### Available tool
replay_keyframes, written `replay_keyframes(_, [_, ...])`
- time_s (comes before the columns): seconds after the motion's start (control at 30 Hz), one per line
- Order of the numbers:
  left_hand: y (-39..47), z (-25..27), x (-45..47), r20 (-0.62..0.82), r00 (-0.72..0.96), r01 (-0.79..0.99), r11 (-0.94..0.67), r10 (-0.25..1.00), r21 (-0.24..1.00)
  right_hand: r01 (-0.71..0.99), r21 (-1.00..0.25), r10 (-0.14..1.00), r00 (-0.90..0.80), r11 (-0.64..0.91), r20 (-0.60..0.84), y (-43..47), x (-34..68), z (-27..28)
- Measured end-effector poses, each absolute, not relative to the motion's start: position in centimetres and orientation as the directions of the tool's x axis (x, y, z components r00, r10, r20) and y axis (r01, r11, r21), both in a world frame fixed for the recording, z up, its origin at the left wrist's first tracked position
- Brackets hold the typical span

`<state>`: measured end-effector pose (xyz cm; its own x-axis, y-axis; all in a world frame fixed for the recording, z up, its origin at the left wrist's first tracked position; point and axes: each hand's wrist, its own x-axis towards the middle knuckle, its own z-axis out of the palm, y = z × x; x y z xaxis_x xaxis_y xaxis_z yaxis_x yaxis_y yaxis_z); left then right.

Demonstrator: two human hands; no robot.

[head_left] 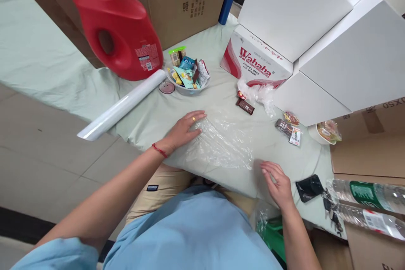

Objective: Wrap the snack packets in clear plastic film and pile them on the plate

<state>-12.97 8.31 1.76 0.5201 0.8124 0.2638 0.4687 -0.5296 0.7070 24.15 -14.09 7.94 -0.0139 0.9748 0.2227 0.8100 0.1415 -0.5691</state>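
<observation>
A sheet of clear plastic film [221, 145] lies crinkled on the pale green cloth in front of me. My left hand [186, 128] rests on the film's left edge, open, fingers stretched out toward the middle. Just off the film's lower right corner is my right hand [276, 181], its fingers loosely bent and nothing visible in them. Whether it touches the cloth is unclear. Beyond the film lies a brown-wrapped snack bar [245, 106] beside a crumpled clear plastic bag [264, 95]. A bowl [189, 91] of packaged snacks stands at the back.
On the left are a white roll [123, 105] and a big red jug [126, 29]. White boxes [351, 55] and a Wahaha carton [256, 61] stand at back right. Snack packets [287, 130], a cup [319, 135], a black pouch [309, 187], keys [332, 211] and plastic bottles [367, 194] occupy the right.
</observation>
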Motion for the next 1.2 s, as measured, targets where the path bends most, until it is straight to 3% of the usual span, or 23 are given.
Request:
replay_keyframes(0.07, [7.8, 2.1, -12.7, 0.298, 0.365, 0.544, -0.462, 0.882, 0.701, 0.787, -0.594, 0.966, -0.009, 0.166, 0.259, -11.9, 21.5, 8.2])
replay_keyframes(0.17, [6.5, 3.2, -12.3, 0.312, 0.215, 0.692, -0.37, 0.925, 0.62, 0.762, -0.59, 0.957, -0.141, 0.267, 0.252, -8.8, 16.6, 7.4])
replay_keyframes(0.33, [4.5, 5.2, -12.7, 0.38, 0.099, 0.817, -0.293, 0.92, 0.497, 0.755, -0.555, 0.902, -0.431, 0.35, -0.018, -6.9, 10.5, 5.1])
replay_keyframes(0.43, [4.0, 5.4, -12.8, 0.386, 0.197, 0.815, -0.37, 0.901, 0.445, 0.757, -0.559, 0.879, -0.466, 0.34, -0.097, -7.4, 9.4, 4.5])
replay_keyframes(0.6, [3.7, 3.3, -11.8, 0.227, 0.412, 0.789, -0.47, 0.882, 0.395, 0.699, -0.639, 0.886, -0.46, 0.321, -0.058, -8.0, 10.2, 5.2])
replay_keyframes(0.77, [3.4, 1.7, -11.5, 0.188, 0.473, 0.774, -0.508, 0.861, 0.378, 0.658, -0.712, 0.959, -0.271, 0.244, 0.078, -4.0, 13.7, 6.1])
replay_keyframes(0.87, [3.4, 1.8, -11.5, 0.192, 0.472, 0.773, -0.508, 0.861, 0.379, 0.761, -0.64, 0.993, -0.047, 0.107, 0.111, 1.4, 17.0, 5.8])
replay_keyframes(1.0, [3.4, 2.2, -11.4, 0.196, 0.461, 0.784, -0.501, 0.865, 0.366, 0.865, -0.493, 0.948, 0.227, -0.092, 0.221, 9.0, 20.7, 4.8])
replay_keyframes(1.2, [3.2, 2.4, -11.6, 0.183, 0.473, 0.788, -0.507, 0.862, 0.35, 0.909, -0.359, 0.965, 0.253, -0.213, 0.067, 12.2, 22.4, 3.6])
